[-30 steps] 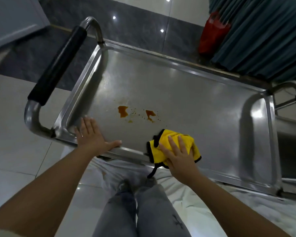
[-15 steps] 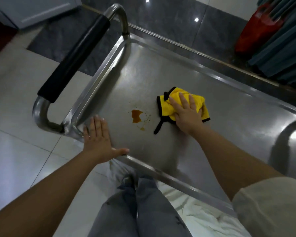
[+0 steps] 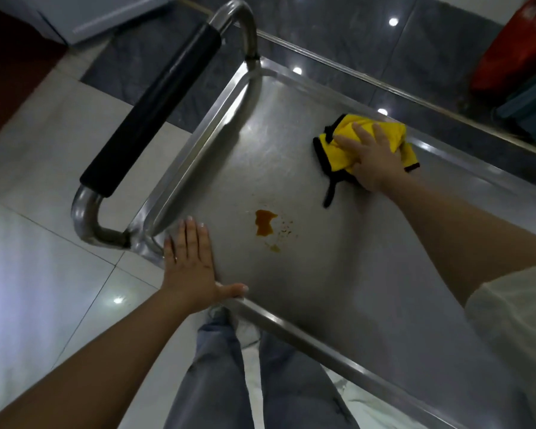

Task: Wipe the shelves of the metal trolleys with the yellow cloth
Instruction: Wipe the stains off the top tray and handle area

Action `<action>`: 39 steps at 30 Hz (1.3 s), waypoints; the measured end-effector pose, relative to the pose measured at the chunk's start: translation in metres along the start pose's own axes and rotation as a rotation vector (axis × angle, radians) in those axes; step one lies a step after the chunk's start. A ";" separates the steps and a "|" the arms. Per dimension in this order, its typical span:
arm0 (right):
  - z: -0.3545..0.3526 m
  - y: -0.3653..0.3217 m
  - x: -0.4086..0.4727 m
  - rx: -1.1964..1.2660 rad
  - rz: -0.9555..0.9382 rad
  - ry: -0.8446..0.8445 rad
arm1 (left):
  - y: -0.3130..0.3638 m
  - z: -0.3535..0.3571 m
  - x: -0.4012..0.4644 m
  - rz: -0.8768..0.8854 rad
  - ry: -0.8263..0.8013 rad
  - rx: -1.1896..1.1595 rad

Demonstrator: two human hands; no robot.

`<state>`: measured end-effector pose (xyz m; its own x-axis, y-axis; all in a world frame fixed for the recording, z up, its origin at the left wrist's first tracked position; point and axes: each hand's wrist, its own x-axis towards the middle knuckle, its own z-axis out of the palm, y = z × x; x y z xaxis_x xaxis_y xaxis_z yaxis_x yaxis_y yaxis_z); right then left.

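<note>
Pressing down with spread, nearly straight fingers, the right hand holds the bunched yellow cloth flat against the top shelf of the metal trolley, close to its far rim. The left hand lies flat and open on the shelf's near left corner, thumb along the front rim, just beside the black-sleeved handle. A brown stain sits on the shelf between the hands, apart from the cloth.

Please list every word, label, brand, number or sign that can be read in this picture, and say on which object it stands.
None: no readable text shows anywhere.
The yellow cloth, the metal shelf, the black handle grip and the red bag carry no visible writing.
</note>
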<state>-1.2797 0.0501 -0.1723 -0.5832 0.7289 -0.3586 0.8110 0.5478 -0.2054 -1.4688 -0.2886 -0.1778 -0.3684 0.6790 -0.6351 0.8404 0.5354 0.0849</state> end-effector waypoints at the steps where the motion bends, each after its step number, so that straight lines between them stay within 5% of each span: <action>1: 0.004 0.000 -0.012 -0.024 -0.049 0.004 | 0.000 0.000 0.000 -0.003 0.001 -0.003; 8: 0.068 -0.041 -0.130 -0.049 -0.176 0.066 | -0.001 0.000 0.001 0.014 0.015 -0.001; 14: 0.128 -0.141 -0.223 -0.068 -0.214 0.177 | -0.005 0.002 0.001 0.071 0.046 0.017; 18: 0.113 -0.151 -0.203 -0.047 -0.202 0.198 | -0.040 -0.005 -0.003 0.278 0.039 0.081; 24: 0.103 -0.170 -0.161 0.065 0.194 0.103 | -0.072 -0.029 0.003 0.425 0.039 0.057; 30: 0.128 -0.196 -0.223 -0.075 -0.093 0.199 | -0.067 -0.044 0.049 0.388 0.184 -0.038; 39: 0.096 -0.187 -0.139 -0.113 -0.106 0.087 | -0.082 -0.015 0.057 0.455 0.486 0.067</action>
<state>-1.3453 -0.1933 -0.1717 -0.6712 0.6945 -0.2591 0.7369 0.6629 -0.1322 -1.5649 -0.2865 -0.2099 -0.0949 0.9872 -0.1278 0.9714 0.1199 0.2049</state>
